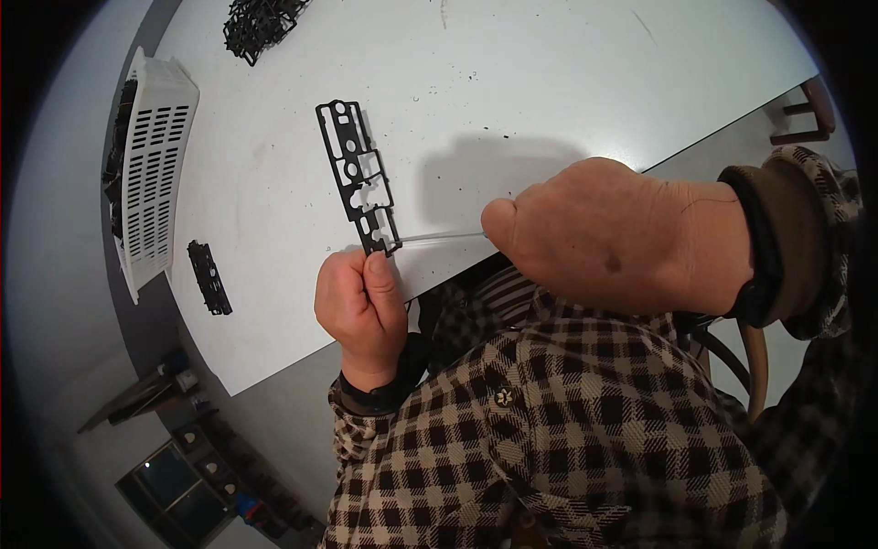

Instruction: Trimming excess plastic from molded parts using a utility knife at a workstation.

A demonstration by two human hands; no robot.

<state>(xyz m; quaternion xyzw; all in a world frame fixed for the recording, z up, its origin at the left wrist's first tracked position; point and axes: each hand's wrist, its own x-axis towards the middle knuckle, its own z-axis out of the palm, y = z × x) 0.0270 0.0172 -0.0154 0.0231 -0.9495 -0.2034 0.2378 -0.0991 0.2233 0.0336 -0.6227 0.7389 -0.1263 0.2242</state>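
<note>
At the surface's near edge [273, 362], left fingers [380, 282] pinch a black frame [351, 157]; right fingers [499, 220], clasping a thin rod [444, 238], need steadiness.

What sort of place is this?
Likely a small-parts workshop: a cut-out black frame in the left hand, a heap of black pieces on the white table, and a slotted white basket.

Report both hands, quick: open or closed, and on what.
Left hand: closed, pinching the lower end of the black frame.
Right hand: closed on a tool, its grip hidden; a thin rod sticks out.
</note>
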